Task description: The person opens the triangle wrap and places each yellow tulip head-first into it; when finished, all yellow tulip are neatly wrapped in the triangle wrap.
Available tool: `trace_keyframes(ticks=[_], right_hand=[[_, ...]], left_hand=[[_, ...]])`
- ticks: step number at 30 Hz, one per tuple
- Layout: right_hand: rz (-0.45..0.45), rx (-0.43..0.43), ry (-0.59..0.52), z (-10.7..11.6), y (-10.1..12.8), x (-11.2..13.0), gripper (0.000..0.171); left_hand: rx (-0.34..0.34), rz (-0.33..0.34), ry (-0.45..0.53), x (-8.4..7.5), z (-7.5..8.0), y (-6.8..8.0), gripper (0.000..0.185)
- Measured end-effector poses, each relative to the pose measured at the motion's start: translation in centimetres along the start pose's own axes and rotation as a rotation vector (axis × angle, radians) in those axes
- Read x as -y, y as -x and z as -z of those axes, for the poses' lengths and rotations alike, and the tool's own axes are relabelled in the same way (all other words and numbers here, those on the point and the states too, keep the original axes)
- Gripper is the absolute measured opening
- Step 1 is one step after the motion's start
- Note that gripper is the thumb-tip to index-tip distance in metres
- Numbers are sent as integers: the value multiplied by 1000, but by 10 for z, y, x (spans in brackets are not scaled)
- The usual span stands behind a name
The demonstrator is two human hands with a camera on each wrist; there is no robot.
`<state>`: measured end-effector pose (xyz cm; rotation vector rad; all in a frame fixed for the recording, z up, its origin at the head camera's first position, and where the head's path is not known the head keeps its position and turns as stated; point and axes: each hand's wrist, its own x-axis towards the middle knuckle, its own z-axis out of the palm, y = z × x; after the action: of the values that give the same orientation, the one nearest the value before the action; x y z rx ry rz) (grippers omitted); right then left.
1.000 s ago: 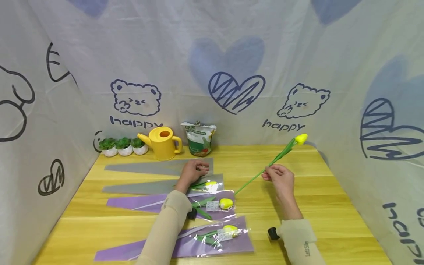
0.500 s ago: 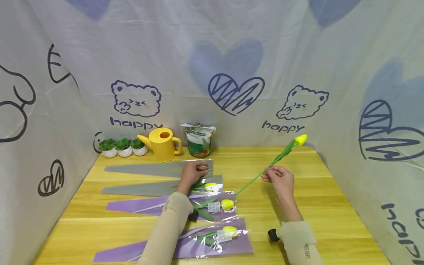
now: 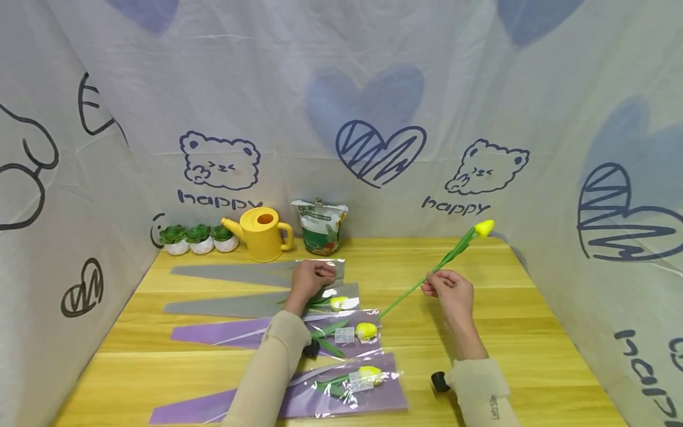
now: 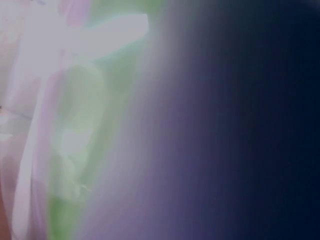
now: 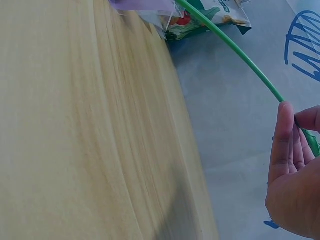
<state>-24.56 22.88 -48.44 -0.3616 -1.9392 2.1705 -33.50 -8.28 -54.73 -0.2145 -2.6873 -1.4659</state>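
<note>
Scene: a person at a wooden desk [image 3: 480,332] slides single yellow tulips into cellophane sleeves, three of them already filled.
Right hand: the right hand [image 3: 450,293] pinches the green stem of a loose tulip [image 3: 453,252] between thumb and fingertips, mid-stem, held clear of the desk with the bloom up toward the far right and the cut end pointing down at the sleeves.
Left hand: the left hand [image 3: 311,279] rests with curled fingers on the wide mouth of the empty grey sleeve [image 3: 251,271]; whether it pinches the film cannot be told, and its wrist camera is blurred.
Step in hand: judged to be feeding the stem into that grey sleeve.
Doing it well: the left hand should lift the top film so the mouth gapes; the stem's end should lead in low and straight, along the sleeve's length, leaves trailing flat.
Risk: the slim stem may bend or snag on film.
Behind: a yellow watering can [image 3: 261,233] and soil bag [image 3: 320,225] near the backdrop.
</note>
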Motion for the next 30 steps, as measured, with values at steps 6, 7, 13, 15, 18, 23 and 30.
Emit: trace_keyframes(ticks=[6, 7, 13, 15, 18, 23, 30], right_hand=[[-14, -2, 11, 0, -1, -3, 4], [-15, -5, 11, 0, -3, -6, 4], [-6, -20, 0, 1, -13, -19, 5], [1, -20, -2, 0, -15, -20, 12], [14, -40, -21, -2, -19, -20, 15], [55, -83, -63, -8, -24, -13, 5], [153, -163, -82, -17, -30, -2, 7]], left_hand=[[-4, 10, 5, 1, 0, 0, 14], [-5, 12, 9, 1, 0, 0, 14], [-9, 32, 34, 4, 0, -2, 13], [-13, 34, 43, 5, 0, -3, 13], [-29, 29, 71, 6, 0, -4, 12], [-58, 47, 226, 5, 2, -5, 13], [-65, 111, 433, 5, 3, -5, 21]])
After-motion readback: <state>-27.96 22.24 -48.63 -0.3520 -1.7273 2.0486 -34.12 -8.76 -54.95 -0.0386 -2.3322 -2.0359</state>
